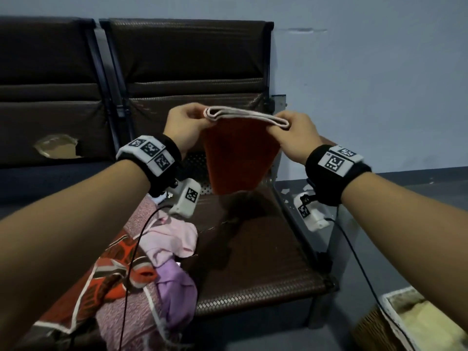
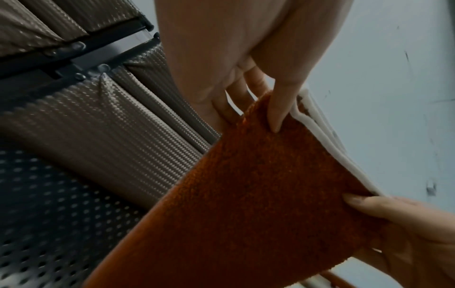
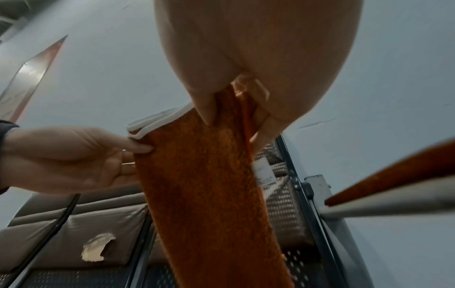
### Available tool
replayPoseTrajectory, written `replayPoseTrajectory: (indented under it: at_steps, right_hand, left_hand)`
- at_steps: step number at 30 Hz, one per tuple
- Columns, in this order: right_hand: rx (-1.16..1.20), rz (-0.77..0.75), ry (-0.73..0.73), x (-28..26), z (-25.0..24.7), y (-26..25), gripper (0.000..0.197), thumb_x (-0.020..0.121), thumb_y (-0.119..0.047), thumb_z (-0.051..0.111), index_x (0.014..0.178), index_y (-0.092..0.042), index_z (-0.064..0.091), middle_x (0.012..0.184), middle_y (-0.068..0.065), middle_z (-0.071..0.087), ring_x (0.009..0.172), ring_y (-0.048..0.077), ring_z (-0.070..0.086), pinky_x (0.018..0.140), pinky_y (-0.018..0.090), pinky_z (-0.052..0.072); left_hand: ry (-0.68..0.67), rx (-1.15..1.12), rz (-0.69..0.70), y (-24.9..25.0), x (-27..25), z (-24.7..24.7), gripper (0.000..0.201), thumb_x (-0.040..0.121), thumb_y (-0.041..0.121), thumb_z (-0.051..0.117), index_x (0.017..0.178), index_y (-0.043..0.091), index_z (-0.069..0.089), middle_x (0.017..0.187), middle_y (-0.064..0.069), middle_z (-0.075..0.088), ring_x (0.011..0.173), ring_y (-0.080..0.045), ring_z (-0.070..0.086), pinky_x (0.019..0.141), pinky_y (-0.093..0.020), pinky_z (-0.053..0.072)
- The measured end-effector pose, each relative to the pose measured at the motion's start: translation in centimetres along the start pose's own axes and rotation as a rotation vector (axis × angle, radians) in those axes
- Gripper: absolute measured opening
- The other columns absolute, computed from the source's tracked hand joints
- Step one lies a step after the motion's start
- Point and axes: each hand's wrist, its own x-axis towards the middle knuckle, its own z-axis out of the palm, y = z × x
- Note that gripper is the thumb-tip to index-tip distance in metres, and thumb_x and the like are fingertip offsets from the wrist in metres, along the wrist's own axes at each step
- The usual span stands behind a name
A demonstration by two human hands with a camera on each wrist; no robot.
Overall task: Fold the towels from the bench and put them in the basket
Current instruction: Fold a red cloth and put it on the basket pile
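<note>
An orange towel (image 1: 238, 158) with white edging, folded into layers, hangs in the air above the brown bench seat (image 1: 255, 252). My left hand (image 1: 186, 122) pinches its top left corner and my right hand (image 1: 291, 133) pinches the top right corner. In the left wrist view the thumb presses the orange towel (image 2: 258, 194) with fingers behind it. The right wrist view shows the orange towel (image 3: 209, 185) pinched the same way. A heap of towels (image 1: 157, 252), pink, purple and red-patterned, lies on the bench at lower left. The basket (image 1: 405, 323) stands on the floor at lower right.
The bench backrests (image 1: 187, 62) stand against a pale wall. A torn patch (image 1: 57, 148) shows on the left seat. Cables (image 1: 131, 262) hang from both wrist cameras. Grey floor (image 1: 405, 188) lies to the right of the bench.
</note>
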Motion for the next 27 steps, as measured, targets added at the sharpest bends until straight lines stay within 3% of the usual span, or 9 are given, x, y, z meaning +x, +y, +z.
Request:
replayPoseTrajectory:
  at_steps: [4,6,8,11,13,17,22,24,27]
  right_hand:
    - [-0.072,0.054,-0.263,-3.3,1.3,2.7,0.008,0.093,-0.016,0.063,0.099,-0.018,0.067,0.083,0.000,0.068,0.073,0.013,0.061,0.069,0.029,0.050]
    - [-0.123,0.100,-0.459,-5.3,2.0,4.2,0.004,0.094,-0.016,0.064,0.096,-0.018,0.067,0.084,0.004,0.068,0.072,0.014,0.061,0.065,0.025,0.050]
    - [-0.188,0.166,-0.691,-7.3,3.0,5.6,0.005,0.094,-0.017,0.065,0.090,-0.021,0.067,0.080,0.002,0.067,0.069,0.013,0.061,0.060,0.016,0.049]
    - [-0.090,0.490,-0.936,-9.8,4.6,7.6,0.007,0.093,-0.011,0.065,0.098,-0.010,0.069,0.080,0.006,0.068,0.069,0.019,0.066,0.068,0.030,0.056]
    - [-0.026,0.659,-0.997,-10.7,5.1,8.5,0.012,0.092,-0.009,0.064,0.103,-0.006,0.067,0.075,0.007,0.070,0.062,0.019,0.068,0.061,0.031,0.057]
    - [0.118,0.740,-0.935,-9.7,5.0,9.6,0.021,0.088,-0.010,0.067,0.108,-0.004,0.066,0.079,0.008,0.069,0.063,0.016,0.067,0.058,0.029,0.056]
    - [0.385,0.663,-0.489,-7.7,7.7,10.4,0.038,0.087,0.002,0.068,0.125,0.003,0.062,0.099,0.014,0.068,0.077,0.018,0.065,0.071,0.027,0.058]
    - [0.239,0.577,-0.358,-7.0,9.0,10.5,0.047,0.084,-0.007,0.074,0.129,-0.005,0.059,0.104,0.007,0.067,0.083,0.014,0.064,0.071,0.023,0.056]
    - [-0.115,0.306,-0.440,-6.7,10.2,10.4,0.055,0.083,-0.026,0.078,0.133,-0.019,0.055,0.119,-0.004,0.063,0.105,0.011,0.062,0.087,0.022,0.047]
  left_hand:
    - [-0.193,0.093,-0.190,-4.2,-4.6,-0.9,0.030,0.077,-0.015,0.071,0.074,0.013,0.059,0.074,-0.007,0.060,0.070,-0.016,0.055,0.070,-0.027,0.048]
    - [-0.345,0.176,-0.284,-6.5,-7.5,-1.1,0.033,0.077,-0.019,0.067,0.072,0.011,0.055,0.070,-0.008,0.056,0.068,-0.018,0.051,0.063,-0.025,0.045]
    - [-0.541,0.226,-0.401,-8.4,-10.1,-1.0,0.033,0.080,-0.022,0.061,0.075,0.011,0.055,0.069,-0.006,0.057,0.065,-0.016,0.053,0.057,-0.020,0.046]
    - [-0.835,0.291,-0.646,-9.9,-13.2,-0.4,0.026,0.087,-0.017,0.056,0.093,0.008,0.060,0.073,-0.005,0.062,0.060,-0.014,0.059,0.048,-0.021,0.050]
    - [-0.910,0.370,-0.768,-10.4,-14.2,0.1,0.024,0.089,-0.012,0.055,0.105,0.006,0.060,0.081,-0.014,0.055,0.058,-0.018,0.054,0.044,-0.021,0.049]
    - [-0.783,0.334,-0.865,-11.5,-13.4,0.5,0.015,0.091,-0.005,0.053,0.103,0.003,0.056,0.077,-0.015,0.051,0.060,-0.021,0.049,0.050,-0.026,0.049]
    - [-0.439,0.244,-0.781,-15.6,-10.6,0.8,0.012,0.095,0.003,0.058,0.104,0.010,0.062,0.080,-0.008,0.055,0.063,-0.017,0.051,0.062,-0.030,0.047]
    - [-0.318,0.244,-0.738,-17.4,-9.8,1.4,0.011,0.096,0.006,0.058,0.102,0.009,0.067,0.081,-0.008,0.058,0.062,-0.017,0.053,0.062,-0.030,0.047]
    - [-0.204,0.321,-0.658,-19.4,-9.1,2.6,0.020,0.097,0.010,0.057,0.109,0.001,0.070,0.076,-0.009,0.063,0.061,-0.020,0.055,0.061,-0.028,0.046]
